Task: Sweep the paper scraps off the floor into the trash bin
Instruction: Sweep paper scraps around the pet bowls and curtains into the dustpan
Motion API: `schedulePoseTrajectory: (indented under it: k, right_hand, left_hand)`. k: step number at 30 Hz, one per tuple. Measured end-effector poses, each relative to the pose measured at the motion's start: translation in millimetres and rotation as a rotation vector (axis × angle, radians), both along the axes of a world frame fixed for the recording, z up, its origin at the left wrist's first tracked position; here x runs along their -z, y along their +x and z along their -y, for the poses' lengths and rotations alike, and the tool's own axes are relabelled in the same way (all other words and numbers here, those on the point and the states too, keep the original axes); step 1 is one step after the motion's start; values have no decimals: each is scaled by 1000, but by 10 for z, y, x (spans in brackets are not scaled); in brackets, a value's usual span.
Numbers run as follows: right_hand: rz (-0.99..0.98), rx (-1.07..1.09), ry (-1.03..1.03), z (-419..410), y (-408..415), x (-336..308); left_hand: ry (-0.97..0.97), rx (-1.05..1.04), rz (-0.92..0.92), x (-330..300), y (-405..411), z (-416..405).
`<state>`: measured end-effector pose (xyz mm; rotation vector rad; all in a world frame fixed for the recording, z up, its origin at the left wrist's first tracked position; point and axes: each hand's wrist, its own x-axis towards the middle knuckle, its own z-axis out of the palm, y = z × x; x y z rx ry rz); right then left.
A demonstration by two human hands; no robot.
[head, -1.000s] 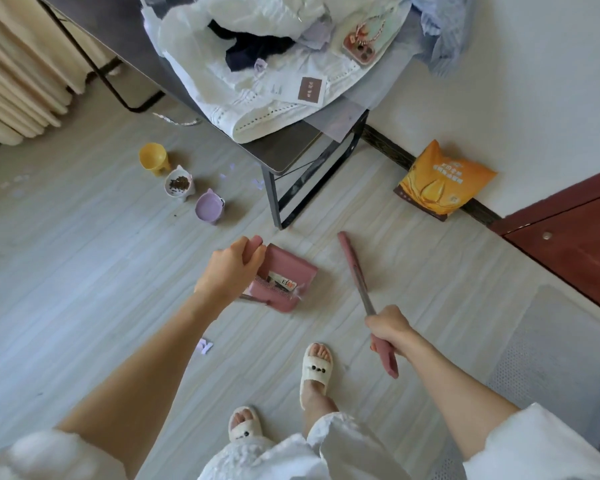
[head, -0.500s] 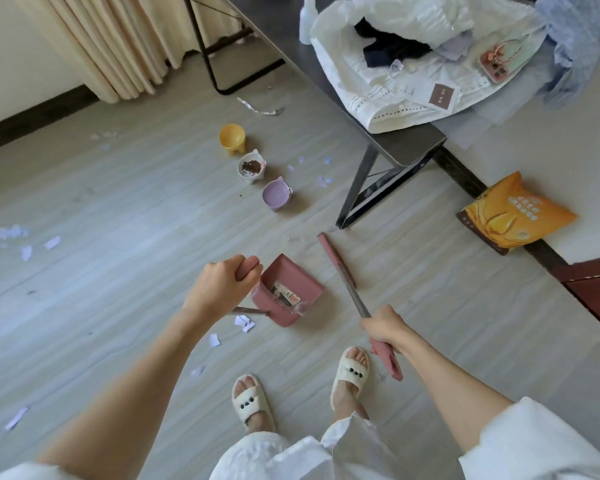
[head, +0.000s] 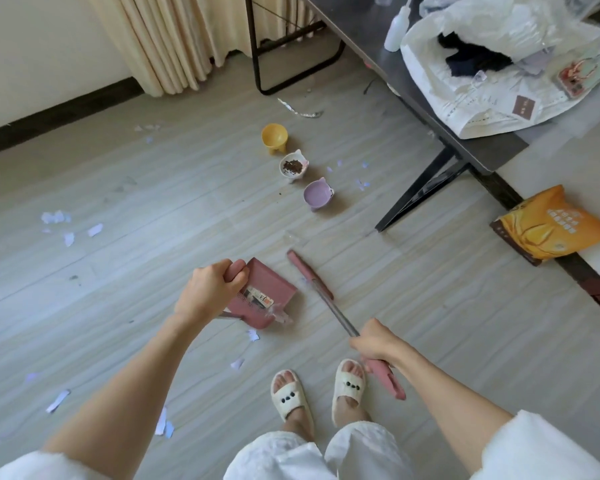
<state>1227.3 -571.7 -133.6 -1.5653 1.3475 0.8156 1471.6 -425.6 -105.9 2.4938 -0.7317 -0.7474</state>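
My left hand grips the handle of a pink dustpan that holds some litter and a printed wrapper. My right hand grips the pink and metal handle of a broom, whose head lies on the floor just right of the dustpan. White paper scraps lie just below the dustpan, more scraps at the lower left, and a cluster at the far left. No trash bin is in view.
Three small pet bowls stand in a row: yellow, white with kibble, lilac. A dark table piled with clothes fills the upper right, an orange bag leans by the wall, curtains hang at the back. My slippered feet stand below.
The view has swung left and back, bringing more floor and scraps at the left into sight. Both hands keep their grips; dustpan and broom stay side by side.
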Motion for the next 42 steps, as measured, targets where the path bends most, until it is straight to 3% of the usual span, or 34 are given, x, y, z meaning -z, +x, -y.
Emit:
schedulePoseTrajectory:
  k: [8,21,42]
  right_hand:
    - [60,213,75,146,287,-409]
    - [54,394,-92,798,373,-602]
    - [137,589,-252,2847,1817,-211]
  left_hand:
    - [38,-32,89,33,286,-156]
    - [39,-186,144,-132,631,161]
    - [15,-265,181,155,1837,2240]
